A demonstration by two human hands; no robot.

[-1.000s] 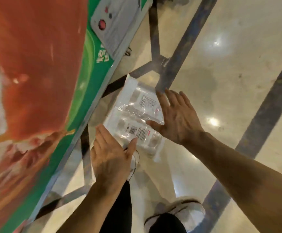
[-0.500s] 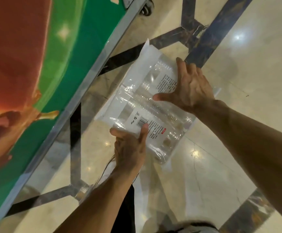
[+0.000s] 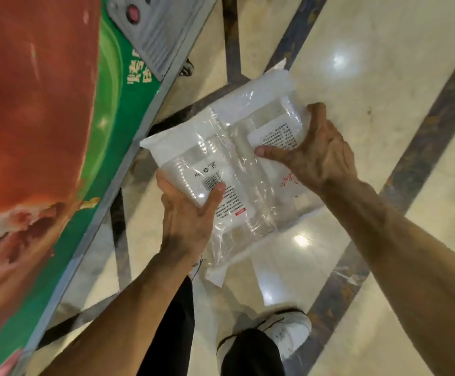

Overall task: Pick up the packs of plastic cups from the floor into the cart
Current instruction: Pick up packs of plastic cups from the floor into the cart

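The packs of plastic cups [image 3: 229, 158], clear wrappers lying side by side, are held up off the floor [image 3: 383, 63] between both hands. The left hand [image 3: 188, 213] grips the near left corner of the packs, thumb pressed flat on top beside a barcode label [image 3: 214, 181] and the other fingers hidden underneath. The right hand [image 3: 313, 150] clamps the packs' right edge, thumb laid across the top next to a white label [image 3: 275, 134], fingers curled over the far side and out of sight below. To the left of the packs runs the grey metal rim of a cart [image 3: 145, 126], its side covered by a green and orange-red printed panel [image 3: 44, 104] with white characters, too skewed to read; a grey box with a red button [image 3: 153, 25] sits at the top of it. The cart's edge is just beside the packs' left corner. Both labels carry fine printed text, too small to read, and faint red script shows near the right wrist. Below the packs, a white shoe [image 3: 288, 335] and dark trouser legs [image 3: 248, 354] stand on the glossy cream floor, crossed by dark inlaid stripes.
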